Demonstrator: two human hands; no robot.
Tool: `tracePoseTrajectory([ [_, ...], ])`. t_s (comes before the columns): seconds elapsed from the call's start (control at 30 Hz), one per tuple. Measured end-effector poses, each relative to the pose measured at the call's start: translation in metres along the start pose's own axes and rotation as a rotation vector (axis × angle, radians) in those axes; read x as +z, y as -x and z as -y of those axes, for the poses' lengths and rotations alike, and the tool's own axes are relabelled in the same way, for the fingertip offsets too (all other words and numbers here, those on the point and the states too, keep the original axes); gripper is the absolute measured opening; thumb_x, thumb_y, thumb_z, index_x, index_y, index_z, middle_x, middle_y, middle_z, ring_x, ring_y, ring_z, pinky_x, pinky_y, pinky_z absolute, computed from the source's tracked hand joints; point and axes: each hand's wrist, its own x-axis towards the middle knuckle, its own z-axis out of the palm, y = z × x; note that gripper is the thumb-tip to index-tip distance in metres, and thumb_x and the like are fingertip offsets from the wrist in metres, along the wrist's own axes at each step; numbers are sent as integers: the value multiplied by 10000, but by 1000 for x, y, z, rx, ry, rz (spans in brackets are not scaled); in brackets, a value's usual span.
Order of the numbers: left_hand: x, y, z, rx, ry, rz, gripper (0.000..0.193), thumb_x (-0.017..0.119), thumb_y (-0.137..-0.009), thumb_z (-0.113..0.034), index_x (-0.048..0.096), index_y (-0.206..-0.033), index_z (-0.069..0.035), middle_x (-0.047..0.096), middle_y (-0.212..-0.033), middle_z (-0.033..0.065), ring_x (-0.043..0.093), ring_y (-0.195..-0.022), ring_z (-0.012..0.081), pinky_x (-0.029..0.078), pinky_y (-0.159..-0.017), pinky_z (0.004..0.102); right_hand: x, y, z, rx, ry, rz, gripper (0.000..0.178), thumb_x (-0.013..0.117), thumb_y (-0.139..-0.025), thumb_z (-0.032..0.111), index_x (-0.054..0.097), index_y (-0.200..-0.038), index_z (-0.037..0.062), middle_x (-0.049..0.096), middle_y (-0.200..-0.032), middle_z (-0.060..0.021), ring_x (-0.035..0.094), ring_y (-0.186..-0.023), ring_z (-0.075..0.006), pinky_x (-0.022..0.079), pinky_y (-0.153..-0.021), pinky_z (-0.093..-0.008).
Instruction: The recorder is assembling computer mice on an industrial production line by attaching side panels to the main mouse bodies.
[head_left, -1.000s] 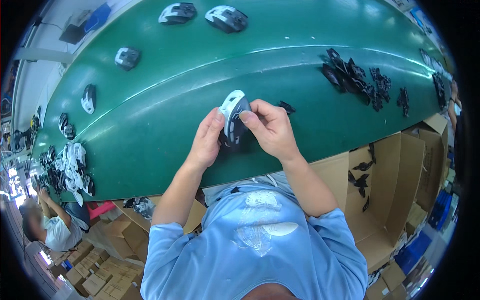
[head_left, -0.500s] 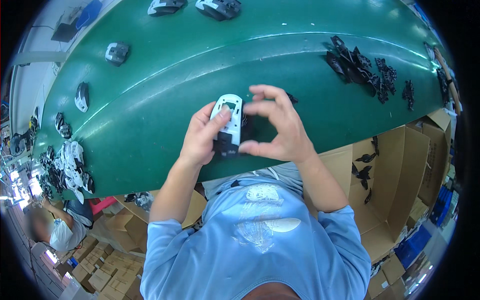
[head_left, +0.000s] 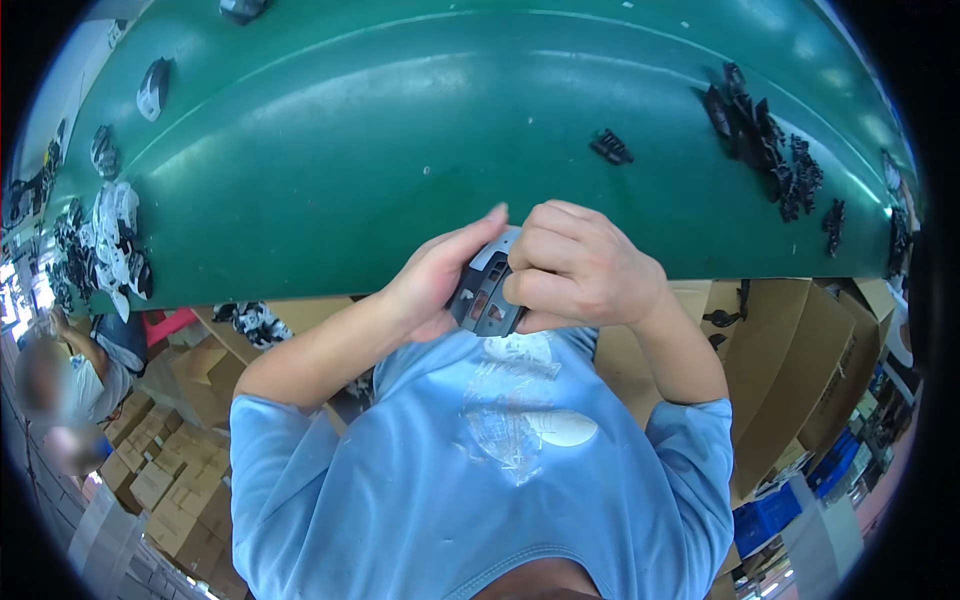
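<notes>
A computer mouse shell (head_left: 489, 292), dark with grey edges and cut-out slots, is held tilted close to my body, just off the table's near edge. My left hand (head_left: 436, 278) is closed round its left side, with the thumb raised near the far end. Against the other side, my right hand (head_left: 588, 266) presses with curled fingers, hiding part of the shell. Whether a small part sits under the right fingertips cannot be seen. Beyond the hands, a small black plastic part (head_left: 611, 147) lies on the green table (head_left: 380, 180).
At the right lies a heap of black plastic parts (head_left: 765, 140). White and black shell pieces (head_left: 115, 240) are piled at the left, with a mouse shell (head_left: 153, 88) farther back. An open cardboard box (head_left: 765, 380) stands below the table at right. Another person (head_left: 85, 370) sits at far left.
The mouse shell has turned from its white face to its dark slotted face and come nearer my body. My right hand has gone from spread fingers to gripping it. The view has shifted.
</notes>
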Motion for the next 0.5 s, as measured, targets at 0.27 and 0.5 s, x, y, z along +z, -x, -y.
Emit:
tracePoseTrajectory([
  [0.27, -4, -10, -10, 1300, -1110, -21, 511, 769, -892, -433, 603, -1066, 18, 625, -1020, 166, 617, -926, 252, 512, -842, 374, 16, -14, 3, 409, -327, -372, 443, 907, -609, 188, 524, -795, 65, 502, -756, -58, 533, -674, -223, 438, -595, -344],
  [0.5, -13, -14, -10, 1106, -594, -145, 408, 664, -1007, -420, 553, -937, -33, 547, -879, 91, 557, -784, 192, 513, -708, 336, 43, -13, 27, 680, -434, -515, 487, 954, -629, 218, 584, -890, 39, 554, -801, -40, 551, -662, -168, 478, -599, -307],
])
